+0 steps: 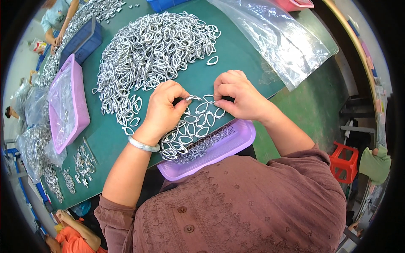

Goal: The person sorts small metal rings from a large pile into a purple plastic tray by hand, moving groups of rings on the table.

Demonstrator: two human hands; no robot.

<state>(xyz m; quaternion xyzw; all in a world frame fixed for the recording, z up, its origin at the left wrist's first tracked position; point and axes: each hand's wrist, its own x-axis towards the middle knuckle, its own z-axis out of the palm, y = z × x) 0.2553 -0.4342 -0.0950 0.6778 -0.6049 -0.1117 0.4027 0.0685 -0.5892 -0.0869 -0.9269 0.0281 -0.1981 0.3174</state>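
Landmark: the large pile (156,46) of silver oval rings on the green table (236,55). The person sat at the near side of the pile. Left hand (166,104), just off the pile's near right edge, was closed in a thumb-and-forefinger pinch on a small silver piece (193,97). Right hand (240,95), farther right of the pile, had thumb and forefinger at the end of an oval ring (208,95); gripped or merely touched, I could not tell. Loose rings (190,128) were spread nearer the person than the pile. A purple basket (249,134) containing rings sat beyond these, at the table's edge. Left of the pile: a lilac tray (79,99) and a blue bin (84,46). Right of it: a clear plastic bag (278,38).
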